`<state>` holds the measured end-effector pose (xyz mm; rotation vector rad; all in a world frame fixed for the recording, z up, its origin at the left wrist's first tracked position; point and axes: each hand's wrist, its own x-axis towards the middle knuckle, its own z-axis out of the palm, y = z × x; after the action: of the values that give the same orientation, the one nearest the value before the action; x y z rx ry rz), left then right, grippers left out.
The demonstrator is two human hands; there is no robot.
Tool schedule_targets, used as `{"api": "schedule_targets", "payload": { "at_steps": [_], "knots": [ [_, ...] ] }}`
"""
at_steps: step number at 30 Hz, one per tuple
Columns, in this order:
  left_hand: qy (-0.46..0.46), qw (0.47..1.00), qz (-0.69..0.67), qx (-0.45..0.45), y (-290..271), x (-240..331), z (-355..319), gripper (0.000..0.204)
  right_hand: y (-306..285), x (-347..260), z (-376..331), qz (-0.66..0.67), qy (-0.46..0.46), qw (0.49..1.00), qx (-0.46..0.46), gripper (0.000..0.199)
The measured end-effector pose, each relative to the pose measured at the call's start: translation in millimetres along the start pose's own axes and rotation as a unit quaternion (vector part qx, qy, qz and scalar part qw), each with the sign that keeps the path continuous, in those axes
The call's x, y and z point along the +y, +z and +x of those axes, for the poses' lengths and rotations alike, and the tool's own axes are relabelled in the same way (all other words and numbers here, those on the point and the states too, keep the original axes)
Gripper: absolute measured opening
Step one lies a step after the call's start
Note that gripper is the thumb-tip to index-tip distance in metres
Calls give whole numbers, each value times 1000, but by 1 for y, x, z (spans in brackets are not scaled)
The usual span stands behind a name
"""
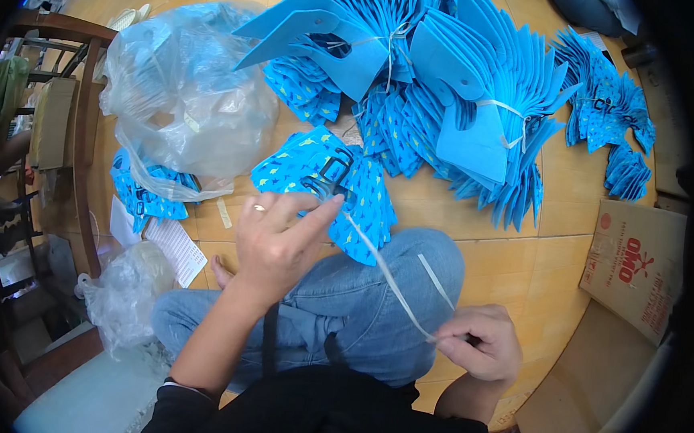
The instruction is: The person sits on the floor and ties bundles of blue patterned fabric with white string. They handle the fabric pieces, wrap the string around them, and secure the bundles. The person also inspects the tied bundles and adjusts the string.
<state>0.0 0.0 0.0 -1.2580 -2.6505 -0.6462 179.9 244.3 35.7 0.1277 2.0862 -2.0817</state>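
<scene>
A fan of blue patterned fabric pieces with black plastic buckles lies just beyond my raised knee. My left hand, a ring on one finger, reaches over its near side with thumb and forefinger pinched beside the buckles. From those fingertips a thin white plastic string stretches down to the right. My right hand is closed on the string's other part above my right thigh. A loose end stands up past its fingers. What lies under the left fingertips is partly hidden.
Large bundles of plain blue foam-like pieces, tied with white string, stand ahead. More patterned bundles lie at the far right. A clear plastic bag sits left, by a wooden chair. Cardboard boxes stand right.
</scene>
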Motion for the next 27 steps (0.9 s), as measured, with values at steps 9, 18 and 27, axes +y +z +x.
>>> {"api": "schedule_targets", "payload": {
  "at_steps": [9, 18, 27],
  "knots": [
    [-79, 995, -38, -42, 35, 19, -7, 15, -6, 25, -15, 25, 122, 984, 123, 7],
    [-138, 981, -27, -133, 13, 34, -4, 12, -1, 29, -14, 61, 117, 977, 170, 9],
    [-186, 961, -91, -183, 13, 24, 13, 16, 9, 31, -8, 46, 114, 965, 232, 9]
  ]
}}
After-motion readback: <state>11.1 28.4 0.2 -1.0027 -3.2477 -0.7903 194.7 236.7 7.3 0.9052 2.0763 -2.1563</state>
